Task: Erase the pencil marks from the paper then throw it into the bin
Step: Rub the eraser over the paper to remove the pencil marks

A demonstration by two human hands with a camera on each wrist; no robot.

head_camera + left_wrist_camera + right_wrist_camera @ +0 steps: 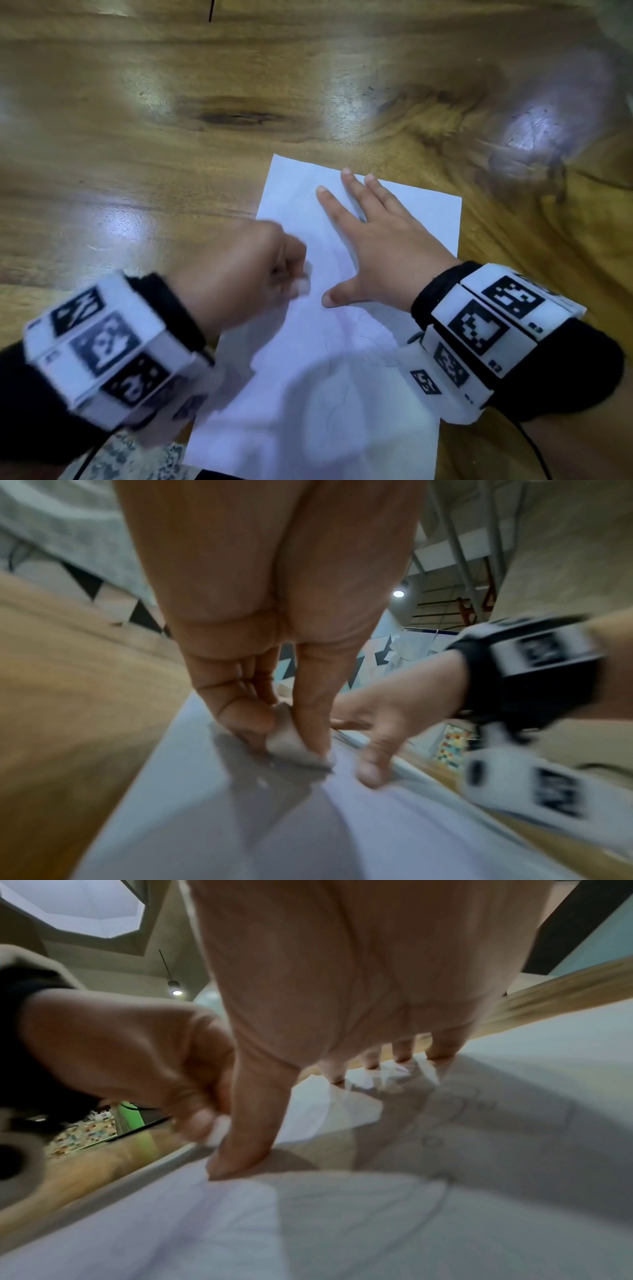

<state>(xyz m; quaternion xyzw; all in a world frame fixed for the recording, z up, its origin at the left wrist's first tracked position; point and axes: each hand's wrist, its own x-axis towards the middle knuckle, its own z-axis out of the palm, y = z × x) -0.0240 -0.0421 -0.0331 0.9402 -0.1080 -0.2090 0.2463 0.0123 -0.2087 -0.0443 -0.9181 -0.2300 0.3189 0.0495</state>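
Observation:
A white sheet of paper [329, 359] with faint pencil lines lies on the wooden table [171, 154]. My left hand [260, 270] pinches a small white eraser [291, 739] between thumb and fingers and presses it on the sheet's left part. My right hand [373, 246] lies flat with spread fingers on the sheet's upper half, thumb tip pressed down just right of the eraser. In the right wrist view the thumb [246, 1139] presses the paper [411, 1218], and faint pencil marks [472, 1104] show near the fingertips. The left hand is blurred.
Glossy bare wood [479, 102] surrounds the sheet at the back, left and right. The table's near edge [130, 455] runs just below the sheet, with speckled floor beyond it. No bin is in view.

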